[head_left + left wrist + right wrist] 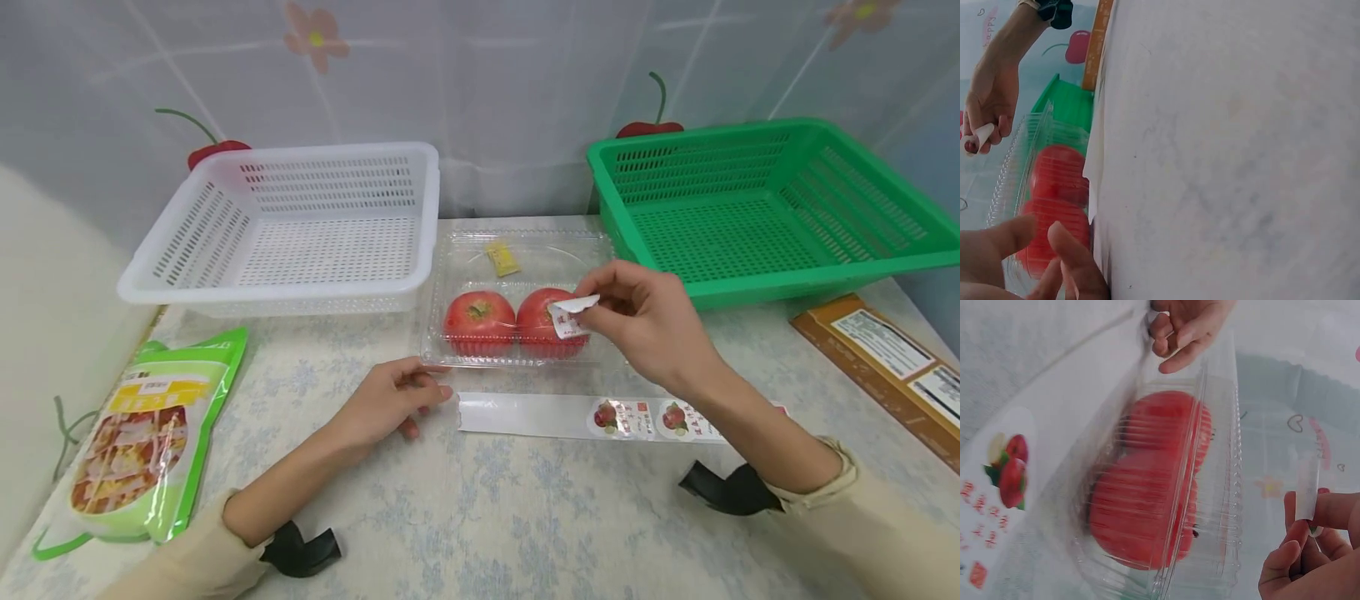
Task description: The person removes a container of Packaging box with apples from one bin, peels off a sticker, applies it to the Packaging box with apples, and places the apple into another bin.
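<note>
In the head view, a clear plastic clamshell box [528,265] holds two red apples [480,321] side by side. My right hand [648,325] pinches a peeled sticker [572,317] above the box; part of it is curled, and it overlaps the right apple in this view. The right wrist view shows the sticker [1306,490] between thumb and fingers. My left hand [390,402] lies at the box's front left corner, fingers loosely bent and holding nothing. Its index fingertip is right at the box edge. In front of the box lies a strip of sticker backing [525,415] with printed apple stickers [615,418].
A small yellow packet [502,259] shows through the box. A white basket [330,293] stands back left, a green basket [750,287] back right. A green-edged food bag [142,433] lies at left, a brown package [877,358] at right. Behind hangs a patterned curtain [487,100].
</note>
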{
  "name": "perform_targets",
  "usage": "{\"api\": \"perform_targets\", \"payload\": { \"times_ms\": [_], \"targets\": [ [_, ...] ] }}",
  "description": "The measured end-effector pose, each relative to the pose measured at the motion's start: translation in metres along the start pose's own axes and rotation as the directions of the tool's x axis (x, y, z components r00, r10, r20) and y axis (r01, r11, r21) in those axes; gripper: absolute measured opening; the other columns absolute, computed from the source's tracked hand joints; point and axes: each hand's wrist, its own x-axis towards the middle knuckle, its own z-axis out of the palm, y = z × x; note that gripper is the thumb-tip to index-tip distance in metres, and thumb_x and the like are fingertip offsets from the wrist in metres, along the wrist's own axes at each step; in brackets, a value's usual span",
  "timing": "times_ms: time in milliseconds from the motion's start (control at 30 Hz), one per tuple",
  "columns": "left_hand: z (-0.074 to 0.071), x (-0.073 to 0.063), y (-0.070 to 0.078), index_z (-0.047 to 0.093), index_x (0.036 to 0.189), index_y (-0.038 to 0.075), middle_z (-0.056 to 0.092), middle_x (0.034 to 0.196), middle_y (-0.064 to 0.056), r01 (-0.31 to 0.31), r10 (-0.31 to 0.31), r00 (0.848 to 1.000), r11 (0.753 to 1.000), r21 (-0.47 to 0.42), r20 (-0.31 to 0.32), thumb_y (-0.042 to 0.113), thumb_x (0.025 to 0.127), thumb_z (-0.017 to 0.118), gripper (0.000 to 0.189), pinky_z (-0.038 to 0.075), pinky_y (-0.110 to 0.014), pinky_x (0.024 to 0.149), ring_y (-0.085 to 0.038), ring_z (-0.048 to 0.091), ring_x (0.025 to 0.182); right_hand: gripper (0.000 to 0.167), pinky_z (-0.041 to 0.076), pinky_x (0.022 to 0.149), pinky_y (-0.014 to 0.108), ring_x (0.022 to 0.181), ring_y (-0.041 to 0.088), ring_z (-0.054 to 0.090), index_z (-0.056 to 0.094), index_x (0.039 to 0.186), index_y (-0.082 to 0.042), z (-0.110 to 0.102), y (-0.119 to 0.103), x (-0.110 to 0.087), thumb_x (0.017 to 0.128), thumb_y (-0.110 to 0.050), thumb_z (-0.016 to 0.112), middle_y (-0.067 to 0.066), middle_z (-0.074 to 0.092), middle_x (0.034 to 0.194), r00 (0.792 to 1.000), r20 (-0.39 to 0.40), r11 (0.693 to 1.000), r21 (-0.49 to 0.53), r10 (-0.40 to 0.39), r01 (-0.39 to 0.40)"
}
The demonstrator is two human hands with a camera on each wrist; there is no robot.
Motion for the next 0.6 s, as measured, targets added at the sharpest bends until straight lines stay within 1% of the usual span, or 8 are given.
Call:
{"api": "perform_targets", "payload": {
  "times_ms": [67,100,167,233,333,467,533,600],
  "targets": [
    [-0.002,-0.001,0.002,0.06,0.125,0.0,0.057,0.094,-0.006,0.006,-0.015,0.995,0.996,-0.09,-0.094,0.015,0.091,0.067,0.038,0.05,-0.023,0.051,-0.016,0.053,0.07,0.011,0.043,0.056,0.024,0.067,0.019,0.057,0.067,0.099,-0.002,0.001,-0.001,0.01,0.088,-0.002,0.07,0.005,0.069,0.084,0.999,-0.004,0.999,0.02,0.048,-0.048],
    [-0.002,-0.002,0.003,0.059,0.125,0.0,0.056,0.096,-0.006,-0.01,-0.01,0.99,0.99,-0.139,-0.142,0.014,0.092,0.065,0.036,0.051,-0.023,0.051,-0.016,0.054,0.074,0.012,0.044,0.057,0.025,0.069,0.02,0.058,0.067,0.1,-0.001,0.002,-0.002,0.014,0.088,-0.003,0.07,0.005,0.07,0.085,0.997,0.001,0.997,0.035,0.073,-0.073],
    [-0.003,-0.005,0.005,0.057,0.126,-0.001,0.056,0.1,-0.005,-0.07,0.018,0.972,0.974,-0.216,-0.233,0.014,0.093,0.062,0.036,0.052,-0.024,0.053,-0.016,0.055,0.078,0.012,0.046,0.059,0.026,0.071,0.023,0.06,0.066,0.1,-0.001,0.004,-0.001,0.023,0.089,-0.005,0.069,0.006,0.071,0.086,0.994,0.011,0.992,0.058,0.113,-0.113],
    [-0.003,-0.007,0.006,0.056,0.124,-0.002,0.056,0.102,-0.006,-0.15,0.075,0.951,0.96,-0.237,-0.299,0.011,0.094,0.06,0.033,0.054,-0.025,0.055,-0.019,0.056,0.081,0.012,0.051,0.063,0.026,0.073,0.025,0.064,0.065,0.1,0.001,0.007,0.0,0.031,0.09,-0.004,0.068,0.008,0.071,0.087,0.99,0.025,0.987,0.081,0.138,-0.139],
    [0.0,-0.01,0.006,0.055,0.121,-0.004,0.055,0.104,-0.01,-0.276,0.201,0.912,0.946,-0.169,-0.358,0.006,0.094,0.06,0.029,0.058,-0.029,0.061,-0.025,0.058,0.087,0.012,0.057,0.068,0.03,0.075,0.029,0.069,0.064,0.101,0.003,0.011,0.003,0.041,0.092,-0.004,0.067,0.013,0.071,0.09,0.985,0.056,0.981,0.105,0.161,-0.166],
    [0.006,-0.011,0.008,0.055,0.125,0.001,0.049,0.111,-0.015,-0.391,0.367,0.853,0.92,0.012,-0.37,0.003,0.092,0.065,0.035,0.054,-0.039,0.086,-0.032,0.053,0.104,0.012,0.058,0.068,0.031,0.075,0.03,0.067,0.064,0.102,0.003,0.018,0.008,0.052,0.092,-0.004,0.067,0.014,0.071,0.09,0.982,0.09,0.98,0.091,0.167,-0.175],
    [0.009,-0.011,0.01,0.054,0.13,0.004,0.043,0.115,-0.016,-0.419,0.413,0.836,0.906,0.065,-0.362,0.006,0.091,0.068,0.042,0.048,-0.045,0.098,-0.032,0.047,0.111,0.012,0.057,0.066,0.03,0.074,0.03,0.066,0.065,0.102,0.002,0.022,0.011,0.056,0.092,-0.003,0.066,0.015,0.071,0.089,0.981,0.1,0.982,0.079,0.166,-0.174],
    [0.011,-0.01,0.012,0.052,0.136,0.009,0.039,0.118,-0.016,-0.427,0.43,0.832,0.9,0.09,-0.35,0.01,0.091,0.07,0.049,0.043,-0.05,0.102,-0.034,0.042,0.117,0.011,0.057,0.064,0.029,0.073,0.03,0.064,0.066,0.102,0.002,0.025,0.013,0.058,0.091,-0.001,0.066,0.015,0.07,0.088,0.98,0.108,0.983,0.063,0.167,-0.174]
  ]
}}
